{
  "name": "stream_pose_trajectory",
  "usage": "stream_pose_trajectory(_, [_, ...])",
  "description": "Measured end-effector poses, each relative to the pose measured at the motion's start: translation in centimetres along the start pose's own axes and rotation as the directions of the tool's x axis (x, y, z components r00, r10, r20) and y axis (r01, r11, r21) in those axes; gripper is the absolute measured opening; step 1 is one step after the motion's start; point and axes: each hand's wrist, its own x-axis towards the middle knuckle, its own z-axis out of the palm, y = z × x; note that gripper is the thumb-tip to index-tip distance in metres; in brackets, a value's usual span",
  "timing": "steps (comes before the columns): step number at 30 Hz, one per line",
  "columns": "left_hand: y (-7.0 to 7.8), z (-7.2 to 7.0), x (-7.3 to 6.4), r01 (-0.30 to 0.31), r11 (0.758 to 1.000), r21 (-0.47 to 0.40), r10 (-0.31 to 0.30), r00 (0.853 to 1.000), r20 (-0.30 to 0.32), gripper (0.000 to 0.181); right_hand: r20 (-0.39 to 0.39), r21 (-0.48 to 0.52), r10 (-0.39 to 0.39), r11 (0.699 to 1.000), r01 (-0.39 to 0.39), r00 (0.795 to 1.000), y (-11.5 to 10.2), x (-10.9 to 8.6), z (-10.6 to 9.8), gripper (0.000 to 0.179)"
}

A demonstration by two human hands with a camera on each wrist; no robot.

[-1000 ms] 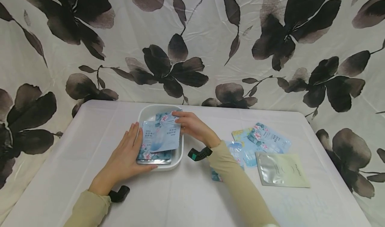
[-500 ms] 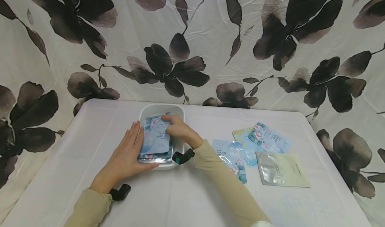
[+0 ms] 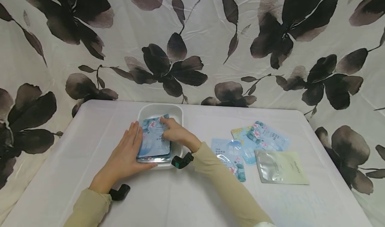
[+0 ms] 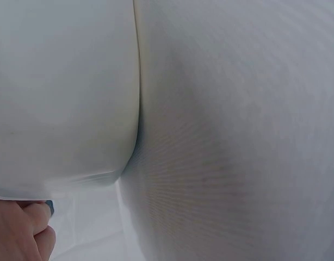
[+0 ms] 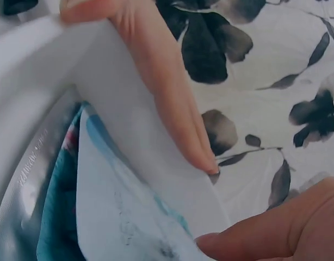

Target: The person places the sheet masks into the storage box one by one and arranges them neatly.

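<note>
A small white plastic tub (image 3: 150, 110) stands near the back of the table and holds a stack of face mask sachets. On top lies a pale blue sachet (image 3: 154, 142) with pink flowers; its right edge is pinched by my right hand (image 3: 178, 133). In the right wrist view, the thumb of that hand is at the edge of the sachet (image 5: 118, 201), over a silvery sachet (image 5: 25, 190). My left hand (image 3: 126, 155) rests with straight fingers along the tub's left side, thumb across its front.
Right of the tub lie a blue flowered sachet (image 3: 228, 153), another blue one (image 3: 269, 137) overlapping a yellow-and-blue one (image 3: 240, 132), and a pale green sachet (image 3: 284, 168). A floral cloth (image 3: 192, 46) hangs behind the table (image 3: 168, 200).
My right hand has moved left and brought the tilted top sachet down flat onto the stack, in line with the others. My left hand has stayed at the tub's side.
</note>
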Motion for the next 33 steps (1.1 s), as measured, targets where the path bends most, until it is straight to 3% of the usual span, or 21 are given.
stream_pose_trajectory(4, [-0.1, 0.0, -0.2, -0.007, 1.000, -0.004, 0.007, 1.000, -0.017, 0.129, 0.001, -0.068, -0.003, 0.998, 0.003, 1.000, -0.6, -0.8, -0.2, 0.069])
stream_pose_trajectory(11, [0.2, 0.0, -0.2, 0.029, 1.000, -0.012, -0.029, 0.999, 0.014, 0.129, 0.003, -0.033, -0.011, 0.999, 0.011, 1.000, -0.3, -2.5, -2.1, 0.063])
stream_pose_trajectory(18, [0.3, 0.1, 0.0, 0.034, 0.999, -0.019, -0.034, 0.999, 0.008, 0.132, -0.047, -0.005, -0.003, 1.000, 0.003, 0.999, -0.3, -5.2, -5.2, 0.065])
stream_pose_trajectory(24, [0.1, 0.2, -0.3, 0.040, 0.999, -0.021, -0.040, 0.999, 0.006, 0.132, -0.062, -0.038, -0.028, 0.999, 0.026, 0.998, 0.2, -7.5, -8.1, 0.064])
stream_pose_trajectory(33, [0.3, 0.1, -0.2, 0.031, 0.999, -0.022, -0.031, 1.000, 0.000, 0.130, -0.120, -0.127, 0.005, 0.992, -0.021, 0.993, 3.3, -10.9, -13.0, 0.062])
